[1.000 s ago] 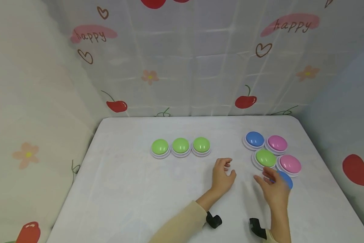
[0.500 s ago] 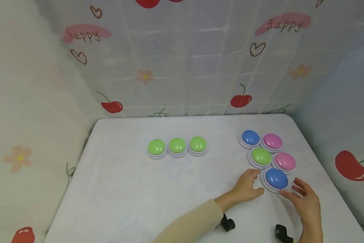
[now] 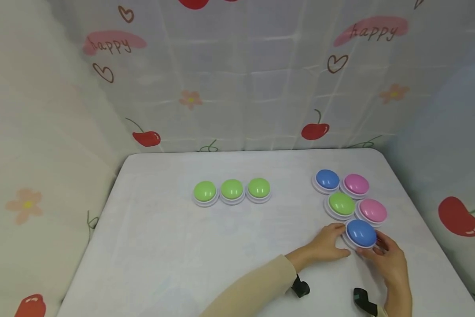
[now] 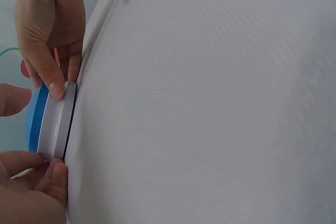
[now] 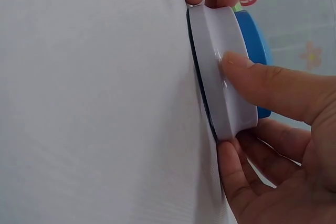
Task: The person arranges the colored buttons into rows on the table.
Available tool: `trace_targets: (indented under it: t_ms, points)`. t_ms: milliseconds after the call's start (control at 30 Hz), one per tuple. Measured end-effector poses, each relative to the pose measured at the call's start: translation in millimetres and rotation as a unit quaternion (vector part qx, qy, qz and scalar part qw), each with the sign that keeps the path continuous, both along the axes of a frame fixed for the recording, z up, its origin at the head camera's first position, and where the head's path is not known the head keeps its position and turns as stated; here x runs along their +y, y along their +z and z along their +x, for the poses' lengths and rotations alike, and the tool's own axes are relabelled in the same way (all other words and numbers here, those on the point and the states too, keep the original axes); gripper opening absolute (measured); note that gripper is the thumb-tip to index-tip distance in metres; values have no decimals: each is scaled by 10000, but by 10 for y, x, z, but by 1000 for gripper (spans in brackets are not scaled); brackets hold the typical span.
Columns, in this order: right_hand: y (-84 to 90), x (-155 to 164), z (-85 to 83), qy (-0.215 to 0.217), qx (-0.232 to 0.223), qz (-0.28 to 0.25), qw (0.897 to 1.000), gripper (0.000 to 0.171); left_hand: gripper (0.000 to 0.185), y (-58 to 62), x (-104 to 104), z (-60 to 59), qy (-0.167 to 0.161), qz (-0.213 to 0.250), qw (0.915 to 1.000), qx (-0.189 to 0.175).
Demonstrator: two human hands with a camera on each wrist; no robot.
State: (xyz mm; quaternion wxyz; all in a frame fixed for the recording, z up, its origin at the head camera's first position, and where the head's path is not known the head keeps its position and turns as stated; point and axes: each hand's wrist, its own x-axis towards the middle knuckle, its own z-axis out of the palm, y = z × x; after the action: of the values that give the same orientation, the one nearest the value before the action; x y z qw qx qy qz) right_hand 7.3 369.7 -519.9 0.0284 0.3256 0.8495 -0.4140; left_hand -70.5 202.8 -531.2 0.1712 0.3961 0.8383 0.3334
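A: Facing?
B: Blue button has its dome up and white base down at the white table. Round from above, so no long axis; side-on it's a low disc, wider than tall.
A: Looks?
B: Glossy, plain blue dome. Base is shiny white, stepped, grooved round the middle, with a thin dark bottom edge.
A: Where?
B: Table's right part, nearest the person in its cluster, just in front of a green button and a pink button.
A: Grip?
B: Right hand pinches the base between thumb and fingers. Left hand, opposite side: fingertips touching the base, thumb spread clear.
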Motion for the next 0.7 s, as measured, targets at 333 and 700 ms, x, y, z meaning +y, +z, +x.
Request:
trace_targets:
  t_ms: [333,700]
  points:
    - [48,-159,32,-71,35,229,9997,87,68,-11,-119,55,162,262,9994,158]
    - [329,-659,-235,441,1026,711,9912,78,65,169,-438,126,1838,1435,9724,113]
